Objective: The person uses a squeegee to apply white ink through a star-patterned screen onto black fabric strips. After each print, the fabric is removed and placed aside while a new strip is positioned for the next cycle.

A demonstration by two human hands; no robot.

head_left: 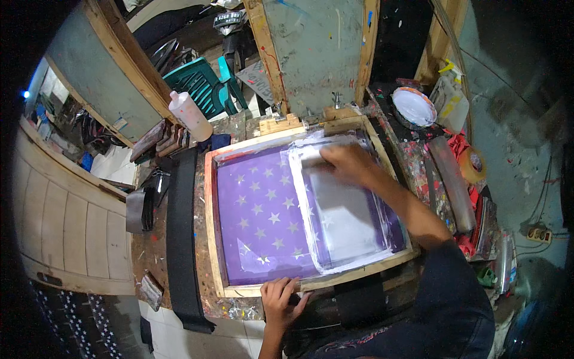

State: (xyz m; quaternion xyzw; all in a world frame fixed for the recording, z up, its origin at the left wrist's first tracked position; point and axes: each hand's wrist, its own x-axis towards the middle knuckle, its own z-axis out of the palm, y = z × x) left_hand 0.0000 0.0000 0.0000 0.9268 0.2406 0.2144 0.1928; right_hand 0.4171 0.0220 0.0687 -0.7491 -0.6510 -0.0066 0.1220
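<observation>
A wooden-framed printing screen (210, 239) lies on the worktable, its mesh purple with pale stars (257, 209) on the left part. White ink (293, 173) edges a pale rectangular area (350, 221) on the right part. My right hand (347, 163) is closed over the far end of this area, beside a whitish patch; what it grips is hidden under the fingers. My left hand (280, 299) has its fingers curled over the frame's near edge, with the thumb apart.
Metal clamps (278, 113) stand behind the frame. A plastic bottle (190, 115) is at the back left, beside wooden-handled squeegees (161, 137). On the right are a tub of white ink (414, 107), a roll of tape (472, 164) and a clear tube (449, 182). Black fabric strips (182, 239) lie left.
</observation>
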